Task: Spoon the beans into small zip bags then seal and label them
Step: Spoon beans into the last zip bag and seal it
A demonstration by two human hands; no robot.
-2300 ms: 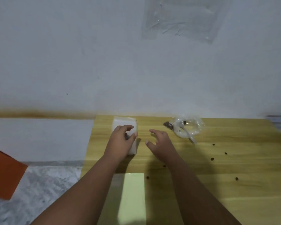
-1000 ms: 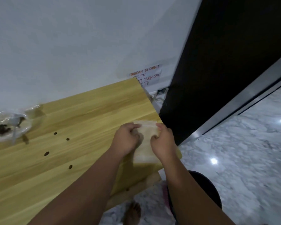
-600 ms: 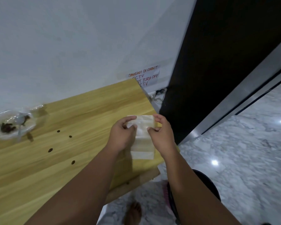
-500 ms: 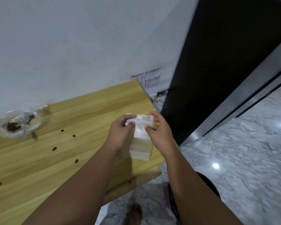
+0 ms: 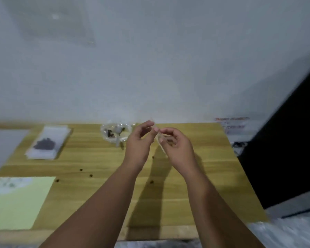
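Both hands hover above the middle of the wooden table (image 5: 195, 176), pinching a small clear zip bag (image 5: 159, 140) edge-on between them. My left hand (image 5: 140, 142) holds its top with thumb and fingertips; my right hand (image 5: 175, 145) grips the other side. Just behind the left hand sits a clear plastic container (image 5: 115, 133) with dark beans and a white spoon in it. A stack of zip bags (image 5: 48, 142) lies at the back left, its top bag holding dark beans. The view is blurred.
A pale yellow-green sheet (image 5: 20, 201) with labels lies at the near left corner. Several loose beans (image 5: 90, 175) are scattered over the table. A white wall rises behind; a dark panel (image 5: 284, 149) stands right of the table edge.
The view has swung left from the table's right corner to its middle. Both hands carried the small zip bag from that corner to the centre, near the bean container, and raised it edge-on.
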